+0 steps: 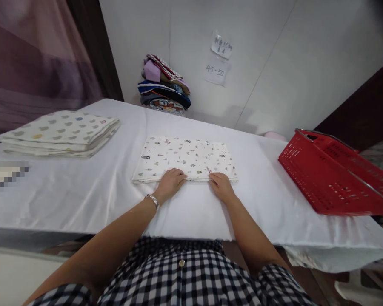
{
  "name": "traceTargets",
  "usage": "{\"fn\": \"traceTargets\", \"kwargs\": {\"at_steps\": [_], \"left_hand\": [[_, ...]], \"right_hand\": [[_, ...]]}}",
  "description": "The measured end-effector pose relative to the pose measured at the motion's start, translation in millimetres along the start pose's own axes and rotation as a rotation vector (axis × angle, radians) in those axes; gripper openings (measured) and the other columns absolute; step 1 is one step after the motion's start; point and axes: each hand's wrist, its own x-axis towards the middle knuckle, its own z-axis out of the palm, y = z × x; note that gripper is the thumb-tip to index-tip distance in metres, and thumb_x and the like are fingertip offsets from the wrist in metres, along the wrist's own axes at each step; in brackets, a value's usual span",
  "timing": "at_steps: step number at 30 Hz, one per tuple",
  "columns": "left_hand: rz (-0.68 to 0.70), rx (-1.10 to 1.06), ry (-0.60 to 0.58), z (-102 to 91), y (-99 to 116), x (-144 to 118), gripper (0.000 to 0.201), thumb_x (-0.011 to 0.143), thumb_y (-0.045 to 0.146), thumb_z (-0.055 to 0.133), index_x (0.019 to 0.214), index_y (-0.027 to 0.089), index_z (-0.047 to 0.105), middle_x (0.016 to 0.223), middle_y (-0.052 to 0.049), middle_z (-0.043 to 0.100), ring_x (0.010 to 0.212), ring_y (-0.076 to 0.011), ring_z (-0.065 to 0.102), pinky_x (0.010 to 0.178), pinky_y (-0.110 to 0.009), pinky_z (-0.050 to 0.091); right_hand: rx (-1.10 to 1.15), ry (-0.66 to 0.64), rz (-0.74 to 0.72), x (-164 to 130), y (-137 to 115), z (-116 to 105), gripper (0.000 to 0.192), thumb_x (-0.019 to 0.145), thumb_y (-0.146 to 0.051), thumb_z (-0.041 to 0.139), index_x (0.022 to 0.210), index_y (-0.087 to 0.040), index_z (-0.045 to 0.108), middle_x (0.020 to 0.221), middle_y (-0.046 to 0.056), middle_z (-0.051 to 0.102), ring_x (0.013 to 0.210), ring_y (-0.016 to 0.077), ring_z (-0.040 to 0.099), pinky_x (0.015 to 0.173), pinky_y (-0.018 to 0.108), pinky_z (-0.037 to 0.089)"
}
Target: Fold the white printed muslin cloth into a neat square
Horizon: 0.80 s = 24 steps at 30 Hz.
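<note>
In front of me lies a folded white cloth (185, 157) printed with small plants and figures, spread as a flat rectangle on the table. My left hand (171, 183), with a bracelet at the wrist, is closed on the middle of its near edge. To the right along that same edge, my right hand (221, 185) also grips the cloth, fingers on top. Both thumbs are partly hidden. The layers of the fold show along the near edge between and beside the hands.
A thicker folded cloth (64, 131) with grey shapes lies at the left. A red plastic basket (332, 178) stands at the right end of the white-covered table (115, 204). Stacked clothes (166, 87) rise behind the table's far edge, by a wall with paper notes (217, 71).
</note>
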Motion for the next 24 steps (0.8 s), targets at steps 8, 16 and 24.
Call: {"fn": "traceTargets", "kwargs": {"at_steps": [8, 16, 24], "left_hand": [[-0.005, 0.016, -0.005, 0.8, 3.7, 2.4, 0.026, 0.09, 0.036, 0.047, 0.097, 0.021, 0.068, 0.098, -0.008, 0.065, 0.093, -0.0242, 0.054, 0.081, -0.041, 0.043], [0.019, -0.011, -0.048, 19.3, 34.1, 29.4, 0.022, 0.091, 0.031, 0.047, 0.096, 0.02, 0.066, 0.1, -0.007, 0.064, 0.095, -0.0226, 0.053, 0.082, -0.038, 0.041], [-0.03, -0.045, -0.023, 32.3, 44.6, 39.4, 0.02, 0.089, 0.03, 0.051, 0.092, 0.021, 0.068, 0.097, -0.006, 0.065, 0.092, -0.0218, 0.053, 0.08, -0.037, 0.04]], "right_hand": [[0.028, 0.164, 0.159, -13.4, 22.5, -19.9, 0.023, 0.088, -0.021, 0.048, 0.097, -0.02, 0.07, 0.099, 0.008, 0.069, 0.094, 0.0206, 0.061, 0.089, 0.038, 0.047], [0.044, 0.115, 0.079, -8.6, 23.9, -15.6, 0.019, 0.086, -0.023, 0.055, 0.096, -0.022, 0.071, 0.1, 0.006, 0.069, 0.096, 0.0212, 0.06, 0.089, 0.039, 0.047], [0.025, 0.066, 0.109, -4.9, 27.8, -9.5, 0.02, 0.086, -0.021, 0.054, 0.096, -0.022, 0.072, 0.101, 0.007, 0.069, 0.096, 0.0214, 0.059, 0.09, 0.039, 0.045]]}}
